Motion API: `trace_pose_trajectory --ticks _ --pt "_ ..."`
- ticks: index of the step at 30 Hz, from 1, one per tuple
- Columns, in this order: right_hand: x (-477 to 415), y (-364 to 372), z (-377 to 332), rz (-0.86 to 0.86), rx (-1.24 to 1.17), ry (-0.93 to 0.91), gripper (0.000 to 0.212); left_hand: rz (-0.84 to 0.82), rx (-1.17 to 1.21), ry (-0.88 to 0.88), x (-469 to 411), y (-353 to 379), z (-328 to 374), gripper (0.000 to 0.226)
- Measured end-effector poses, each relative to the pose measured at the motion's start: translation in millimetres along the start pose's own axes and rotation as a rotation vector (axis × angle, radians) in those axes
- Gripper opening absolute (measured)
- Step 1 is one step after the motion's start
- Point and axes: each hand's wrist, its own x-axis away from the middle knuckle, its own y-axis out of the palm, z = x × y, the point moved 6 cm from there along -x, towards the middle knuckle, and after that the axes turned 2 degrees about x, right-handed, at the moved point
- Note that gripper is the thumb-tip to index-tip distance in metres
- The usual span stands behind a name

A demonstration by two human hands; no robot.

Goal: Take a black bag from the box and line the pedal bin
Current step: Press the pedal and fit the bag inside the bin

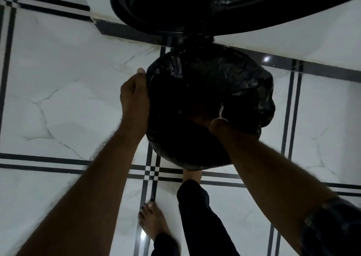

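Plastic of the black bag (224, 84) is folded over the round rim of the pedal bin (195, 161), and the bin's lid (234, 7) stands open above. Your left hand (134, 99) closes its grip on the bag at the rim's left edge, thumb on the outside. Your right hand (203, 119) reaches down inside the bag; its grip is too dark to tell. One bare foot (192, 174) is at the bin's near edge. The tiled floor (58, 99) lies open on both sides.
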Motion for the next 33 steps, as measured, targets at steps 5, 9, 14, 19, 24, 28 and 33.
trace_pose_trajectory --ticks 5,9,14,19,24,28,33 --pt "88 -75 -61 0.381 0.018 -0.274 0.033 0.025 -0.087 -0.054 4 -7 6 0.053" --pt "128 -136 -52 0.755 -0.118 -0.241 0.049 0.021 -0.028 -0.117 3 -11 11 0.067" --pt "105 -174 -27 0.808 -0.054 -0.060 0.046 -0.016 -0.008 -0.119 2 -5 18 0.042" --pt "80 -194 3 0.705 -0.338 0.023 0.025 -0.074 0.103 -0.225 -10 -5 14 0.035" --pt "40 -188 33 0.347 -0.814 0.190 0.052 -0.173 0.256 -0.404 -16 1 10 0.042" --pt "21 -185 32 0.216 -0.931 0.261 0.036 -0.169 0.286 -0.501 -31 4 3 0.028" --pt "26 -162 40 0.112 -0.920 0.298 0.029 -0.207 0.194 -0.531 -34 5 -5 0.033"
